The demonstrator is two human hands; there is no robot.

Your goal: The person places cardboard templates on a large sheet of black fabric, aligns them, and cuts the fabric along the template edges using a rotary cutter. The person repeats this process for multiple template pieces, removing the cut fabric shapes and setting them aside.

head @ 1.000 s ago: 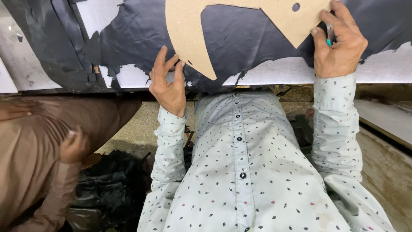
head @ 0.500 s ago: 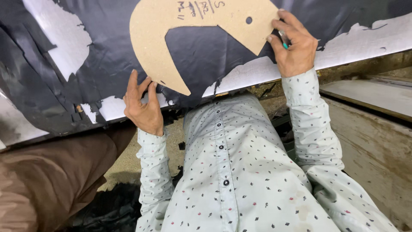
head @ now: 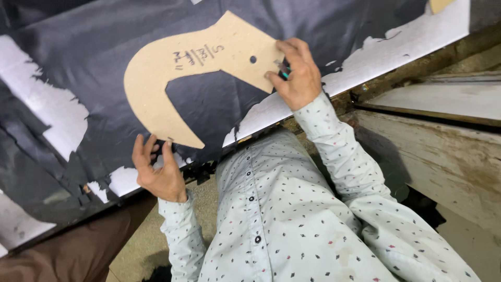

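A curved tan cardboard template [head: 172,70] with a small hole and handwritten marks lies on dark fabric [head: 94,36] spread over a white table. My left hand [head: 159,172] rests at the table's near edge, fingers spread on the fabric just below the template's pointed lower tip. My right hand [head: 297,75] presses against the template's right end and grips a small pen-like marker [head: 282,69] with a teal part. Both arms wear a pale patterned shirt.
White table surface [head: 55,112] shows through torn gaps in the fabric. A worn white wooden bench or ledge [head: 443,151] stands at the right. Another person's brown-clothed leg [head: 73,250] is at the lower left. Bare floor lies below the table edge.
The view has swung, so the template and fabric now sit lower and tilted. My right hand stays at the template's right end with the marker; my left hand stays at the fabric edge.
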